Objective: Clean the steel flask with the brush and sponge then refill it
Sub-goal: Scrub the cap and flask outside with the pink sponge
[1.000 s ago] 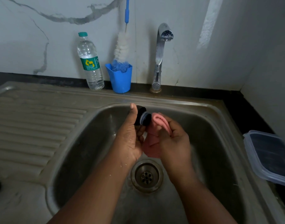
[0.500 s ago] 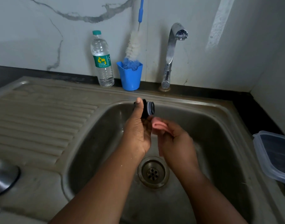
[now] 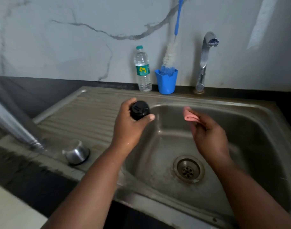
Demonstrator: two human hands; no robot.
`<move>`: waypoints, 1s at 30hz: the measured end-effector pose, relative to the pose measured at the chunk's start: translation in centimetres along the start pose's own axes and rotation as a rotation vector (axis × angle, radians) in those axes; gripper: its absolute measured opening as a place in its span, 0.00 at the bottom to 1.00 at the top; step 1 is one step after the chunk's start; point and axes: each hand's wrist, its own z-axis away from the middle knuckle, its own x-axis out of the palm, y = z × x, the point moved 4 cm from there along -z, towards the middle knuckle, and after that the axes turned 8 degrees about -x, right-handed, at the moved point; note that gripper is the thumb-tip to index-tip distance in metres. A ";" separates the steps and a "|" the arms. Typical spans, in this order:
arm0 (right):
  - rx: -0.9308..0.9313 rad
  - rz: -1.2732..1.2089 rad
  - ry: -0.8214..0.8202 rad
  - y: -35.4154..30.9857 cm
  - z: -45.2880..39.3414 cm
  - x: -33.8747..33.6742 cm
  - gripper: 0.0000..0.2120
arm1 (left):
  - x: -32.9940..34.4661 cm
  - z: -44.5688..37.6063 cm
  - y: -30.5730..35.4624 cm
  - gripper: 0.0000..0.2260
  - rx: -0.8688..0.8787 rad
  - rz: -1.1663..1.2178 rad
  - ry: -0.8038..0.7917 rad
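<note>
My left hand (image 3: pixel 128 128) grips the flask's black stopper (image 3: pixel 139 109) from the side, holding it above the sink's left rim. My right hand (image 3: pixel 207 134) pinches a folded pink sponge (image 3: pixel 188 115) over the basin, apart from the stopper. At the far left, blurred, the steel flask (image 3: pixel 11 123) stands on the counter. A steel cup-shaped cap (image 3: pixel 76 152) sits mouth-down on the drainboard's near corner. The white bottle brush (image 3: pixel 170 53) with a blue handle stands in a blue cup (image 3: pixel 166 81) against the wall.
A plastic water bottle (image 3: pixel 142 70) stands left of the blue cup. The tap (image 3: pixel 204 60) rises behind the steel sink basin (image 3: pixel 240 129); no water runs from it. The drain (image 3: pixel 188 169) lies below my right hand. The ribbed drainboard (image 3: pixel 83 116) stretches to the left.
My hands have parted: the left carried the stopper leftward to the sink's rim and turned its top toward me, while the right stayed over the basin with the sponge. The view swung left.
</note>
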 end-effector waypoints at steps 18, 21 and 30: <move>-0.456 0.089 -0.319 -5.5 3.0 3.4 0.27 | -22.2 1.3 -7.8 0.24 -0.239 -0.557 0.288; -0.550 0.186 -0.337 -6.1 3.6 3.9 0.28 | -22.0 0.8 -8.8 0.24 -0.232 -0.603 0.280; -0.560 0.302 -0.453 -8.8 5.2 6.9 0.27 | -21.8 0.6 -9.4 0.30 -0.316 -0.680 0.222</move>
